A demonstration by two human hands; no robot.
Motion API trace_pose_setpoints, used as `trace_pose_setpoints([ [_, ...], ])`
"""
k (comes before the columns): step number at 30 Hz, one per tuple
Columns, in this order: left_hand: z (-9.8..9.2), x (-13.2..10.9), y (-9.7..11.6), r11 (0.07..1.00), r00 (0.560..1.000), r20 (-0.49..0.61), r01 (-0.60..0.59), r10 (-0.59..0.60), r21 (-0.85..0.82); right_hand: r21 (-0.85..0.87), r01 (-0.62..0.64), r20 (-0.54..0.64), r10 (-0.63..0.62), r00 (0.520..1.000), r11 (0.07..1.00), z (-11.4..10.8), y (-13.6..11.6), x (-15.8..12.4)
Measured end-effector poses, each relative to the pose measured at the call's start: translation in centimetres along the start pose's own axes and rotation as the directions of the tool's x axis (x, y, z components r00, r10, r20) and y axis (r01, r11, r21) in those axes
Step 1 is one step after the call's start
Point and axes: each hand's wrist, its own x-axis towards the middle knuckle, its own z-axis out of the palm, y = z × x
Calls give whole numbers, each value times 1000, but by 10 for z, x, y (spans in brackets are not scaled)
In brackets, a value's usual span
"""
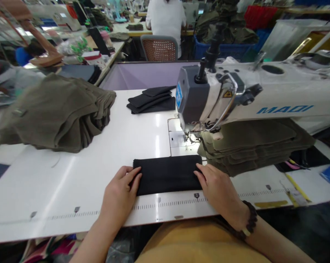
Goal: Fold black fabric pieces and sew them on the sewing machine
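A folded black fabric piece (169,173) lies flat on the white table (79,182), just in front of the sewing machine's needle plate (178,138). My left hand (121,193) rests on its left end, fingers stretched over the cloth. My right hand (216,186) presses its right end, fingers flat; a dark bead bracelet circles that wrist. The white sewing machine (249,98) stands right behind the piece.
A stack of olive fabric pieces (252,146) sits under the machine arm at right. A large olive pile (60,113) lies at left, a small stack of black pieces (152,100) behind. A ruler scale runs along the table's front edge. A person in white sits far back.
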Motion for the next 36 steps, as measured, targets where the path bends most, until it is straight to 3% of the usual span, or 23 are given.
trace_pose_setpoints([
  [5, -4, 1, 2, 998, 998, 49, 46, -43, -50, -161, 65, -64, -77, 995, 985, -3, -1, 1],
  [7, -5, 1, 4, 997, 997, 55, 55, -52, -53, -204, 139, -111, -164, 980, 969, -5, -3, 4],
  [11, -5, 2, 7, 999, 998, 55, 33, -35, 39, -146, 481, -71, -494, 866, 864, -4, -5, 12],
  [13, -5, 3, 8, 989, 999, 22, -48, 45, 140, -85, 556, -7, -558, 830, 827, -2, -4, 16],
  [15, -5, 5, 7, 954, 979, 32, -206, 204, 219, -58, 546, 19, -546, 838, 836, -1, -6, 19],
  [17, -6, 7, 6, 889, 923, 111, -385, 369, 248, -43, 524, 19, -524, 852, 851, -2, -10, 22],
  [19, -7, 9, 7, 840, 873, 196, -484, 446, 244, -36, 497, 29, -496, 868, 867, -4, -18, 26],
  [20, -7, 10, 8, 833, 866, 209, -496, 454, 246, -37, 482, 42, -481, 876, 875, -5, -22, 27],
  [24, -9, 18, 25, 865, 905, 201, -419, 375, 277, -63, 428, 62, -424, 904, 902, -2, -33, 27],
  [27, -6, 27, 41, 878, 919, 239, -377, 314, 297, -55, 438, 37, -436, 899, 897, 4, -34, 25],
  [32, 12, 28, 51, 850, 863, 217, -495, 456, 181, 58, 467, 141, -470, 871, 883, 9, -28, 24],
  [36, 29, 17, 44, 850, 858, 247, -497, 451, 175, 123, 441, 183, -457, 870, 889, 8, -23, 23],
])
